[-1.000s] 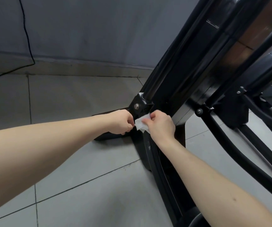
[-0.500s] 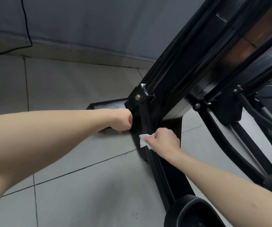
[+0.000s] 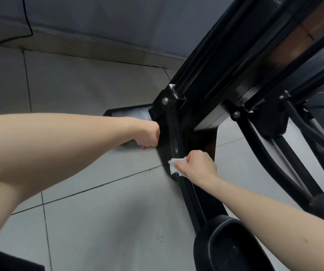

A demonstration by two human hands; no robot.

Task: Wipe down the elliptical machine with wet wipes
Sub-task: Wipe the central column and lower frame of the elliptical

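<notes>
Looking down through the head camera, I have the black oval plastic foot pedal nearest me at the lower right, with pale grey floor tiles to its left. Just beyond the pedal, the right hand pinches a crumpled white wet wipe between thumb and curled fingers. It holds the wipe against the left edge of the low black frame rail of the black metal elliptical machine. Farther off and to the left, the left hand sits at the foot of the machine's upright, touching the flat black base bar. Its fingers are curled under, and I cannot tell whether they grip anything. 1 silver hex bolt sits on the bracket just above it. At the far side, a thin black cable hangs on the left of the plain grey wall.
</notes>
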